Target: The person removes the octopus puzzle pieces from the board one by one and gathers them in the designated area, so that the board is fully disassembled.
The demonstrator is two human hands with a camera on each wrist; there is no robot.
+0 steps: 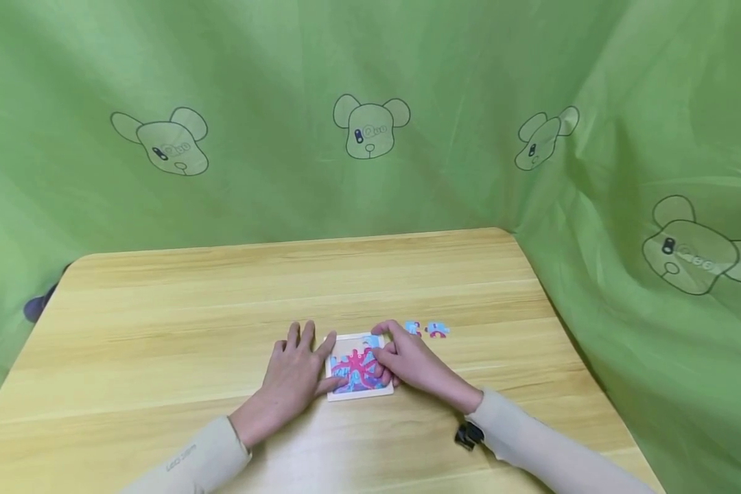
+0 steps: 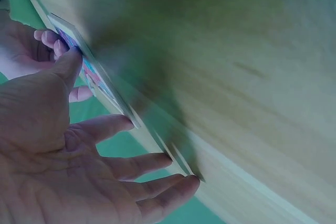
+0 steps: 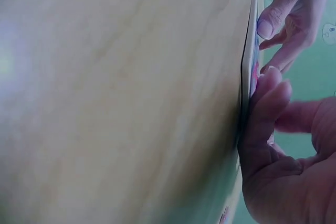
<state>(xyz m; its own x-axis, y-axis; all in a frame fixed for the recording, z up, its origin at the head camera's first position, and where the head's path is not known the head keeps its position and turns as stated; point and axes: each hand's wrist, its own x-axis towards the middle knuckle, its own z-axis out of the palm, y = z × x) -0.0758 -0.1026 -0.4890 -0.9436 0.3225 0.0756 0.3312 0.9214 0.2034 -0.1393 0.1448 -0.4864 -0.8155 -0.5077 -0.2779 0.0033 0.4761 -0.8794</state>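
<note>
A square jigsaw in a pale, wood-like frame [image 1: 329,367], showing a pink octopus on blue [image 1: 357,368], lies flat on the light wood-grain tabletop [image 1: 222,329] between my two hands, near the middle of the scene. On its left side, my left hand [image 1: 293,376] is spread and grips nothing: the thumb rests on the near left part of the picture, the forefinger tip meets the frame's far left corner, and the other fingers fan out to the left. At the far right corner, my right hand [image 1: 410,360] has its fingers bent in over the edge, forefinger and thumb closing, it appears, on a light blue puzzle piece [image 1: 371,341]; its remaining fingers are curled along the frame's right side.

Just right of the frame, beyond my knuckles, two loose blue-and-pink puzzle pieces [image 1: 437,330] lie side by side, the left one partly behind my hand. A bare strip shows inside the frame, at its far left and middle, while the near portion is filled. Green cloth [image 1: 272,185] printed with animal heads hangs beyond.

The step in hand, as I judge it, is fitting that corner piece. The next move seems to call for lining up its tabs and pressing it level, with my left hand steadying the frame.
</note>
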